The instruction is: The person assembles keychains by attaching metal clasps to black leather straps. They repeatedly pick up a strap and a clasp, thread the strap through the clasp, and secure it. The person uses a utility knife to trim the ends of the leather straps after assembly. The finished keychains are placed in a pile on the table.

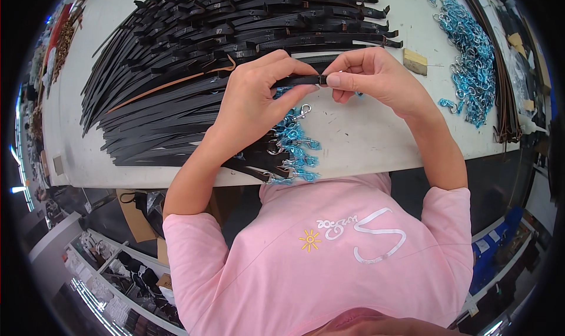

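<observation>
My left hand (254, 94) pinches a black strap (303, 80) between thumb and fingers, close to the strap's end. At that end, the thumb and fingertips of my right hand (376, 77) are closed on the strap too; whether they also hold a small fitting is hidden. Just below my hands, finished-looking strap ends carry metal snap hooks (303, 111) wrapped in blue plastic (294, 137). Behind and left of my left hand spreads a large pile of black straps (170, 94), many with looped ends.
A pale table (365, 138) bears everything. At its right lie a heap of blue-wrapped metal hooks (471, 65), a yellowish block (415, 61) and long brown straps (507, 112). One tan strap (170, 88) crosses the black pile. Shelves (112, 277) stand below left.
</observation>
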The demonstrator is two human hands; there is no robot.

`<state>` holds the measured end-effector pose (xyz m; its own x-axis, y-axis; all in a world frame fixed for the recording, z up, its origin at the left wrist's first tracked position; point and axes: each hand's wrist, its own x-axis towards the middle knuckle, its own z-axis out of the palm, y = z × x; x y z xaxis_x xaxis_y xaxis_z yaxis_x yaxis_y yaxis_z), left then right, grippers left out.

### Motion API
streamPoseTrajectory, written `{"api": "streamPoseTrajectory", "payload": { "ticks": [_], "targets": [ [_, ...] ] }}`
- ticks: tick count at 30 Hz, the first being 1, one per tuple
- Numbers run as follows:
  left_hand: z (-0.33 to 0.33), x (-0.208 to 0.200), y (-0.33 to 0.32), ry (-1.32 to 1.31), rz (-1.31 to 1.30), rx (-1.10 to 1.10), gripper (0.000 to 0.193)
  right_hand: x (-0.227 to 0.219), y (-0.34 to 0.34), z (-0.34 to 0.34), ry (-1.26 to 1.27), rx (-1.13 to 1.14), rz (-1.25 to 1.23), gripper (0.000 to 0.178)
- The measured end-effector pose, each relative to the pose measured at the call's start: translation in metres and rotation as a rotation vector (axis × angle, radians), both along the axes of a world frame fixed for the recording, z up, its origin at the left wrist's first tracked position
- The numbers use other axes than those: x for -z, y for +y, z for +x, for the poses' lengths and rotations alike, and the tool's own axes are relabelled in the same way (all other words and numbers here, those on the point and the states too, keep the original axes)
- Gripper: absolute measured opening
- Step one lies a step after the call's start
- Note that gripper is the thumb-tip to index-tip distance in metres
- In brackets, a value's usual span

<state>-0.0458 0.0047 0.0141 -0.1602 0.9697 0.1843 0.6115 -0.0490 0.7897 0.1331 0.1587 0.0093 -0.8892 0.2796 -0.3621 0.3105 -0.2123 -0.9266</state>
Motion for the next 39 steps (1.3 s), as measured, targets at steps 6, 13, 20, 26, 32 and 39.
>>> {"api": "streamPoseTrajectory", "payload": {
  "ticks": [6,13,20,26,32,39],
  "targets": [
    [0.0,0.0038,0.0013,-0.092,-0.004,-0.01,0.02,-0.0011,-0.0002,-0.0012,-0.019,0.01,0.044,0.025],
    [0.001,0.0041,0.0003,-0.087,-0.019,-0.013,0.02,0.001,0.0002,-0.0015,-0.014,-0.015,0.077,0.027],
    [0.0009,0.006,0.0001,-0.092,-0.018,-0.018,0.019,-0.001,0.001,-0.0011,-0.023,-0.007,0.049,0.029],
    [0.0024,0.005,-0.0003,-0.087,-0.017,-0.038,0.019,-0.0003,0.0005,-0.0023,-0.022,-0.012,0.073,0.029],
    [0.0029,0.0052,-0.0007,-0.091,-0.022,-0.046,0.019,-0.0001,0.0006,-0.0027,-0.015,-0.018,0.073,0.029],
    [0.0044,0.0051,-0.0009,-0.1,-0.021,-0.055,0.02,0.002,-0.003,-0.0037,-0.013,-0.022,0.104,0.021]
  ]
}}
